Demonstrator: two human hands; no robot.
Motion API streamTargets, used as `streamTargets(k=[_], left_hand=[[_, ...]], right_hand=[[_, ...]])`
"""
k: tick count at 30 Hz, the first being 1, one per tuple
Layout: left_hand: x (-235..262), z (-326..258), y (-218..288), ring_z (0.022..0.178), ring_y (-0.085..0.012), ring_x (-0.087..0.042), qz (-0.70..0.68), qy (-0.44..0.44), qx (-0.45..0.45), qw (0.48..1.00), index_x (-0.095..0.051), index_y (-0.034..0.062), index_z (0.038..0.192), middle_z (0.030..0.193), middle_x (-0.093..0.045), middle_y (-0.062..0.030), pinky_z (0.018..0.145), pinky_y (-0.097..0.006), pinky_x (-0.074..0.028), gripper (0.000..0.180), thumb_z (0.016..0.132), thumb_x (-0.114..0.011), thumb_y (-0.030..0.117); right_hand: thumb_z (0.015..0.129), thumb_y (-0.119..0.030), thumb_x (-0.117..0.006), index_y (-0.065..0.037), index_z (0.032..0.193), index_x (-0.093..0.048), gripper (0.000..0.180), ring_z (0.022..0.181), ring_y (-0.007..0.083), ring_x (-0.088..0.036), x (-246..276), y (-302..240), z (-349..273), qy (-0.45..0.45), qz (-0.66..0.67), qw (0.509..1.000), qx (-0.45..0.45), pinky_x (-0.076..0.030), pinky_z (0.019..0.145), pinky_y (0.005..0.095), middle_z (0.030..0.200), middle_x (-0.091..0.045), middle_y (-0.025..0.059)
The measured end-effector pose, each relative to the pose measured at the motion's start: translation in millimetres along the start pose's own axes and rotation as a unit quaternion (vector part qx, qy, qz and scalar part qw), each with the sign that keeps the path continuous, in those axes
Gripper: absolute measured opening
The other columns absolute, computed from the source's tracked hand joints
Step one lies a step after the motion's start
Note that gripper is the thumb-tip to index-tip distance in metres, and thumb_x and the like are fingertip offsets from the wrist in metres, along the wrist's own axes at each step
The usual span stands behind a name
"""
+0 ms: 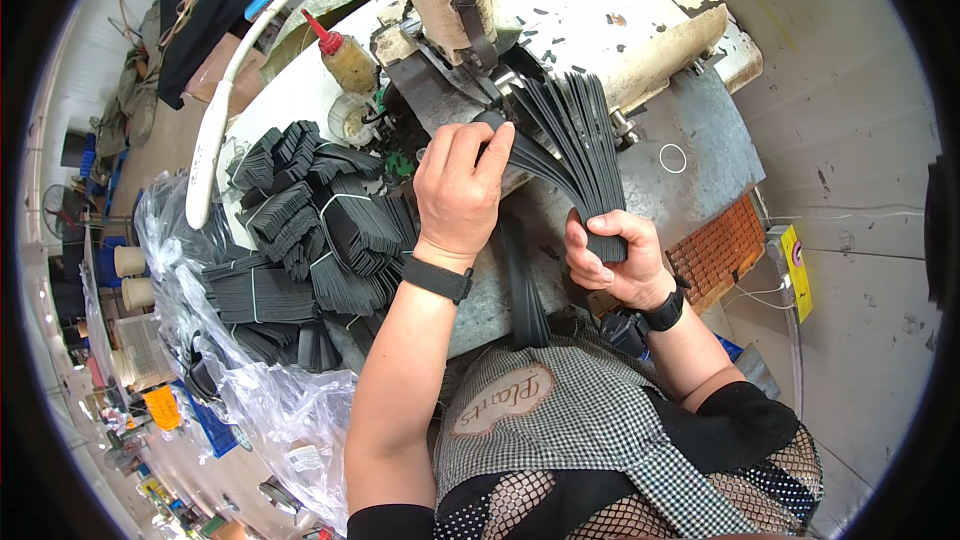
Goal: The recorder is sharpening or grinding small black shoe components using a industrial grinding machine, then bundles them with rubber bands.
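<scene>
In my right hand (620,255) is a thick bundle of flat black strips (585,155), fanned out at its far end, with the fingers closed round its near end. My left hand (460,180) is ahead and to the left, close to the dark metal working part of an off-white industrial machine (440,0). Its thumb and fingers pinch a black strip (495,120) by the end. This strip bends back toward the bundle. More dark strips (522,290) hang over the table's near edge between my forearms.
Many banded stacks of black strips (345,225) cover the left of the table. Behind them stand a bottle with a red nozzle (345,58) and a white lamp arm (215,130). A rubber band (672,158) lies at right. Clear plastic sheeting (280,405) hangs at left.
</scene>
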State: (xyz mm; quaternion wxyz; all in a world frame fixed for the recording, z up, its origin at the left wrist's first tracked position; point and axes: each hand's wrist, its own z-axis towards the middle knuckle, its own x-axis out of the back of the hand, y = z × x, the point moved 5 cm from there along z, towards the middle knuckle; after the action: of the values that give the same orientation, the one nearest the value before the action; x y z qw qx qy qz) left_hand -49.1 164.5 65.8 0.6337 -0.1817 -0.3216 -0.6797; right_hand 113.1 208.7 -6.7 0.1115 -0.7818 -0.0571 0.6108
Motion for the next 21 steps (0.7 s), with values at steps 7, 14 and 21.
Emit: streamTargets(k=[7, 14, 21], left_hand=[[-1.1, 0.6, 0.4, 0.078, -0.0235, -0.058, 0.000, -0.005, 0.001, 1.000, -0.070, 0.0076, 0.098, 0.084, -0.059, -0.0056, 0.066, -0.034, -0.050, 0.042, 0.060, -0.065, -0.009], [-1.8, 1.3, 1.1, 0.078, -0.0241, -0.058, -0.003, 0.000, -0.003, 1.000, -0.070, 0.0072, 0.098, 0.084, -0.058, -0.0064, 0.066, -0.034, -0.049, 0.040, 0.062, -0.066, -0.008], [-2.7, 1.0, 2.0, 0.081, -0.0227, -0.058, 0.017, -0.008, -0.017, 1.000, -0.068, 0.0045, 0.096, 0.086, -0.058, -0.0051, 0.068, -0.033, -0.050, 0.029, 0.067, -0.067, 0.001]], right_hand=[[0.091, -0.024, -0.046, -0.001, 0.089, -0.056, 0.025, 0.042, 0.0119, -0.040, -0.6, -0.5, 0.7, -0.008, -0.002, 1.000, 0.003, -0.032, 0.042, 0.0237, 0.062, -0.053, 0.0092], [0.091, -0.025, -0.045, -0.002, 0.088, -0.056, 0.025, 0.043, 0.0119, -0.040, -0.7, -0.9, -0.1, -0.013, 0.001, 1.000, -0.004, -0.033, 0.043, 0.0236, 0.063, -0.053, 0.0087], [0.091, -0.025, -0.045, -0.002, 0.089, -0.055, 0.026, 0.043, 0.0120, -0.040, -2.1, -0.9, -0.1, -0.012, 0.003, 1.000, -0.002, -0.032, 0.043, 0.0235, 0.063, -0.053, 0.0086]])
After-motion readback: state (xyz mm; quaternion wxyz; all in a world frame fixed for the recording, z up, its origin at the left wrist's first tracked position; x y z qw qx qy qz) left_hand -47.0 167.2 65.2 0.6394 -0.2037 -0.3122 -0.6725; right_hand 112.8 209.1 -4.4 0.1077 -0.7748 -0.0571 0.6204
